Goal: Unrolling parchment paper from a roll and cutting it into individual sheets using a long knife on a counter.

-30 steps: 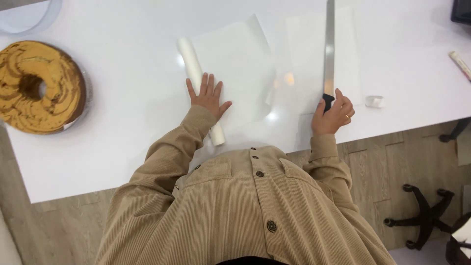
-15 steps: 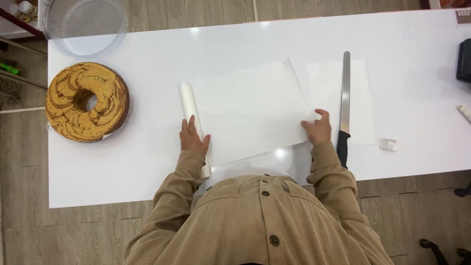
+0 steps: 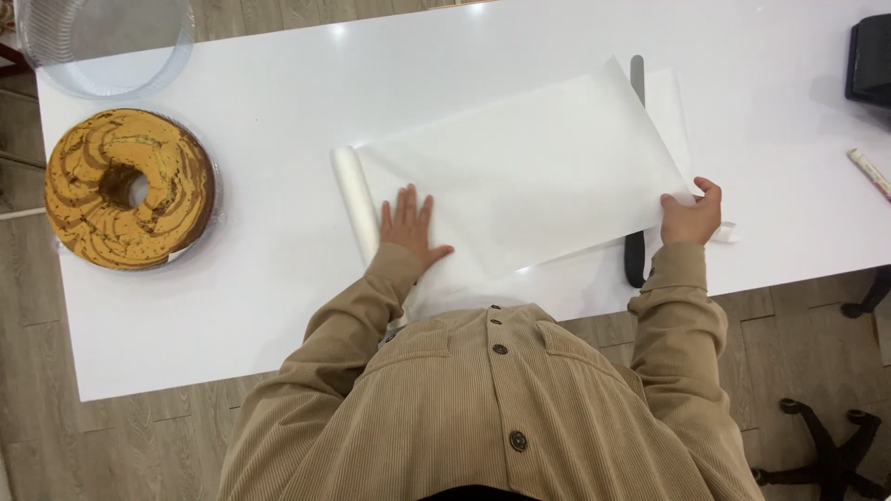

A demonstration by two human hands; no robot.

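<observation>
A sheet of white baking paper (image 3: 534, 167) is pulled out across the white table (image 3: 278, 306) from its roll (image 3: 355, 199). My left hand (image 3: 410, 224) lies flat, fingers spread, on the paper next to the roll. My right hand (image 3: 691, 215) pinches the paper's free right corner. A long knife (image 3: 635, 250) with a black handle lies mostly under the sheet, its blade tip (image 3: 637, 70) showing beyond the far edge.
A marbled ring cake (image 3: 128, 187) sits on a plate at the left. A clear plastic dome lid (image 3: 102, 42) stands behind it. A second paper sheet (image 3: 673, 116) lies under the knife. A dark object (image 3: 871, 60) sits at the right edge; a chair base (image 3: 831, 445) is on the floor.
My right hand let go of the knife, took the paper's edge and drew the sheet rightward over the knife. My left hand stayed pressing near the roll.
</observation>
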